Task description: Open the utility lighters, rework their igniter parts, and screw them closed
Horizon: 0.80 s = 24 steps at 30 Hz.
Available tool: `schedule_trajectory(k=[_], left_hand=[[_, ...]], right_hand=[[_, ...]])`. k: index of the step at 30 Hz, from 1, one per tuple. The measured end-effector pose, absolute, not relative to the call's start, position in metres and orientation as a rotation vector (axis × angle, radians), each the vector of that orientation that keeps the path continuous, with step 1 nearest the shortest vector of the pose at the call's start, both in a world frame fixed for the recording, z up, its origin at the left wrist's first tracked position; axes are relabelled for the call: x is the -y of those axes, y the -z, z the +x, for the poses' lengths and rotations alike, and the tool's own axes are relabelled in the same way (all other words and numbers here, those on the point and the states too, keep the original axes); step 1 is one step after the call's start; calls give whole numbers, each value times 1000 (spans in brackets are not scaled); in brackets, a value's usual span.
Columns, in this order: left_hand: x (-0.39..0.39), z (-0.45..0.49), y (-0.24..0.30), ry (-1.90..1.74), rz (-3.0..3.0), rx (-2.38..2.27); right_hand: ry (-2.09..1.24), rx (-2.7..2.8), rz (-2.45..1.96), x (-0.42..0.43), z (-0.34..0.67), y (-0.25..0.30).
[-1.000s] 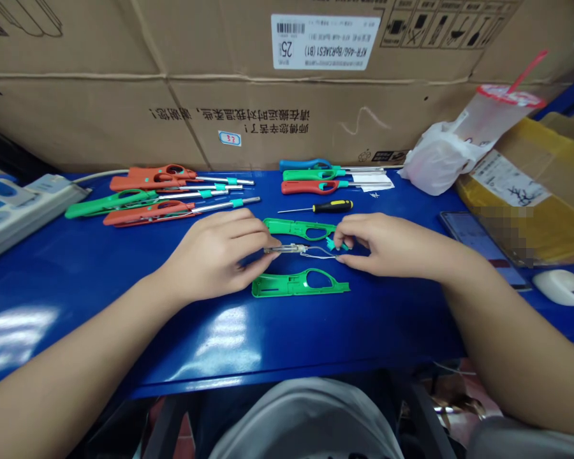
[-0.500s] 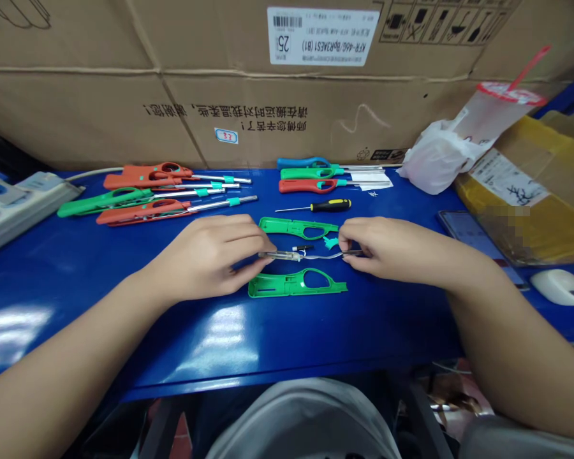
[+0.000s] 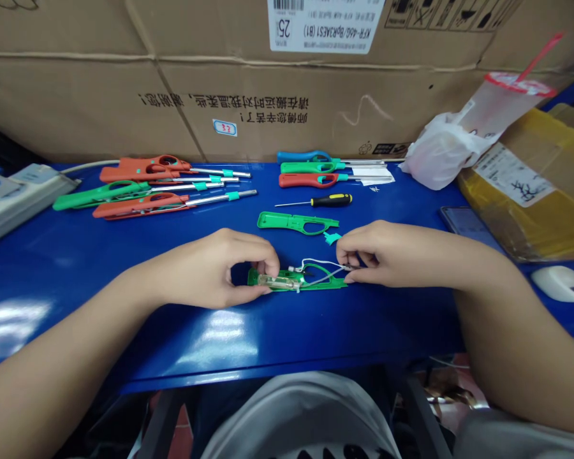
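Pinching clear, tubular plastic tank (image 3: 277, 282) in left hand (image 3: 215, 268), over moulded green shell (image 3: 333, 284); can't tell if seated. Long axis left-right, parallel to near edge of bench (image 3: 325, 344), wired end rightward. Gripping thin, curving white wire (image 3: 323, 261) in right hand (image 3: 377, 258).

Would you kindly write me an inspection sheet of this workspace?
Surface: glossy blue table, reflecting light.
Job's things: transparent part over nearer green shell half; farther green shell half and teal piece beyond.
Clutter: screwdriver, left lighters, right lighters, phone, bagged cup.
Grips: left grip on the transparent part; right grip pinching thin strands.
Cables: white cable behind the left lighters.
Surroundings: large cardboard box behind; power strip left; yellow-taped parcel right.
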<state>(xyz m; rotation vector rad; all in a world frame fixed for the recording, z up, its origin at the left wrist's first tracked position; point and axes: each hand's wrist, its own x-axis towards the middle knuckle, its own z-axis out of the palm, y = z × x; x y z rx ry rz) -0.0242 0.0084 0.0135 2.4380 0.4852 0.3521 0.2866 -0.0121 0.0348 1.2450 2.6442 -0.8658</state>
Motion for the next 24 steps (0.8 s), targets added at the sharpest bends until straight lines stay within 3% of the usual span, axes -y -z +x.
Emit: schedule_trajectory(k=[9, 19, 24], left_hand=[[-7, -23, -17, -294, 2395, -494], [-13, -27, -17, -740, 2532, -598], [-16, -26, -16, -742, 2571, -726]], right_hand=[[851, -2643, 1224, 15, 283, -35], [768, -2733, 1417, 13, 289, -36], [632, -2904, 1370, 11, 291, -37]])
